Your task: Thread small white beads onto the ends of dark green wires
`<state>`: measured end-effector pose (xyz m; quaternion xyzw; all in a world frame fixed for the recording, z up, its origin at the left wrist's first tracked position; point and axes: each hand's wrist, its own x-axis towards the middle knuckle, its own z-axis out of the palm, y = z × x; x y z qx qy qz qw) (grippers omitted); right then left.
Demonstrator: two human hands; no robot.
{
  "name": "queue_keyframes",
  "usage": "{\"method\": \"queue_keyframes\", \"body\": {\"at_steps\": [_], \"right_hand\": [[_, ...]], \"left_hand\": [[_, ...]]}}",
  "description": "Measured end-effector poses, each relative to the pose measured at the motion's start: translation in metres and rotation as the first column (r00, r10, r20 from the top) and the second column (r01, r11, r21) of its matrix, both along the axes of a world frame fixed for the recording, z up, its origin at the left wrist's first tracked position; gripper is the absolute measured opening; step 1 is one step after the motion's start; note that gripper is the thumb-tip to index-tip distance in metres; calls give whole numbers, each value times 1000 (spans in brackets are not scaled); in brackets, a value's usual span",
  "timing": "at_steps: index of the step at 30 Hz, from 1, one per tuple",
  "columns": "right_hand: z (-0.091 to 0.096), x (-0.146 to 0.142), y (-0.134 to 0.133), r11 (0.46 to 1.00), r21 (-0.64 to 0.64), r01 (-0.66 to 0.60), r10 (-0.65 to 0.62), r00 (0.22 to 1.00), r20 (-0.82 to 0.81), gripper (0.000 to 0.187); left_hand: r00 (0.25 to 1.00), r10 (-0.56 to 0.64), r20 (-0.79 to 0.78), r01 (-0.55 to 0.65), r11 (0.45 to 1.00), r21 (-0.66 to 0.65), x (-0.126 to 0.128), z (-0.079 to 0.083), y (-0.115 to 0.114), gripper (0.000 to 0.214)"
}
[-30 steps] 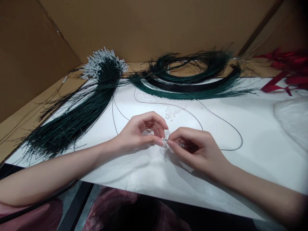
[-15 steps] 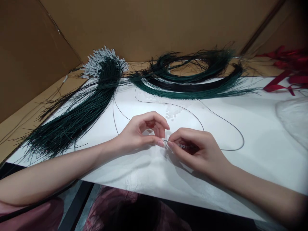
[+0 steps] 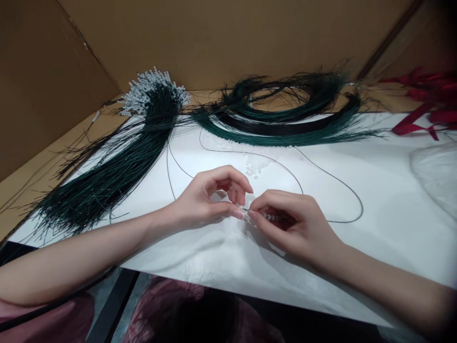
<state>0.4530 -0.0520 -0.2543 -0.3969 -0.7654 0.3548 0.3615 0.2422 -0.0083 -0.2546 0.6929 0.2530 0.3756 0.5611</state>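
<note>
My left hand (image 3: 217, 195) is at the centre, its index finger raised and curved. Its thumb tip presses by a small cluster of white beads (image 3: 244, 214); the fingers behind are partly hidden. My right hand (image 3: 293, 216) pinches a thin dark wire (image 3: 244, 208) between thumb and index finger, right beside the left thumb. A short row of white beads (image 3: 273, 217) shows under the right palm. Long dark wire (image 3: 361, 205) loops out past the right hand and across the sheet behind both hands.
A bundle of green wires (image 3: 117, 176) with white beaded ends (image 3: 153, 93) lies at left. Curved bundles of dark green wire (image 3: 285, 133) lie at the back, with loose white beads (image 3: 257, 164) before them. Red ribbon (image 3: 414, 121) and clear plastic (image 3: 435, 166) are at right. Cardboard walls (image 3: 228, 43) stand behind.
Almost nothing differs. Both hands keep the same grip and place, with the fingertips shifting very slightly around the wire and beads.
</note>
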Motion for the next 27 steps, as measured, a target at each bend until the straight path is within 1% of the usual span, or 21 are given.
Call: {"method": "queue_keyframes", "body": {"at_steps": [4,10,27], "right_hand": [[0,0,0,1000,22,-6,6,1000,-8,14],[-1,0,-1,1000,6,-12,12,1000,0,14],[-3,1,0,997,74,-11,11,1000,-5,14]], "left_hand": [[1000,-3,-10,3,1000,3,0,-1,0,33],[1000,-4,-17,4,1000,5,0,-2,0,32],[1000,-13,5,13,999,45,-1,-5,1,35]]}}
